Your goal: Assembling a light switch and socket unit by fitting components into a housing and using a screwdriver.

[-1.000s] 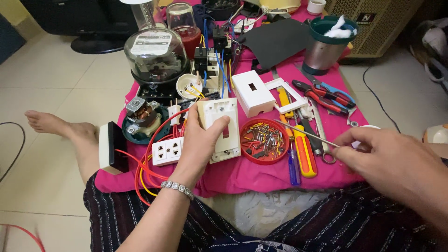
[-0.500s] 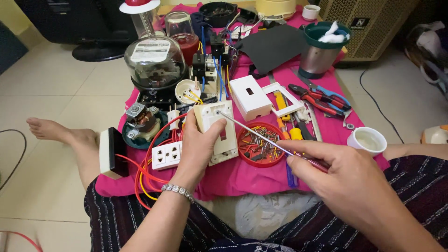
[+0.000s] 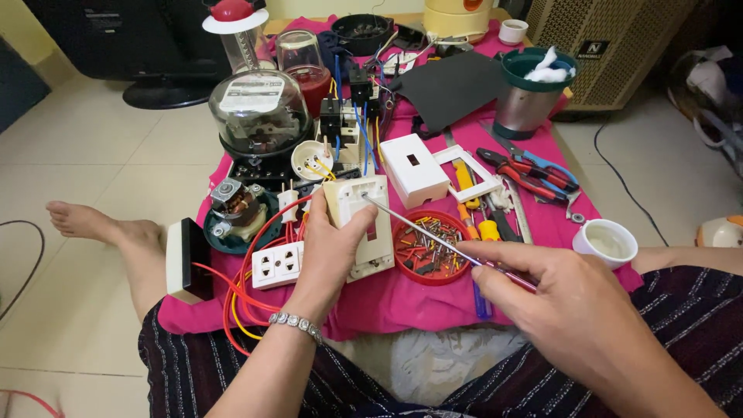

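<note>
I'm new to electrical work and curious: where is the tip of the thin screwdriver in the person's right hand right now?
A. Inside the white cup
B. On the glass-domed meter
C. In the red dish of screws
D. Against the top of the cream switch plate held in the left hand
D: the screwdriver in the right hand runs up to the top of the switch plate gripped by the left hand.

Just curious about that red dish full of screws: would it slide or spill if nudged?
The red dish looks shallow, so a hard nudge might scatter its screws. It sits on pink cloth, which probably resists sliding. Small and likely plastic, so probably light.
</note>
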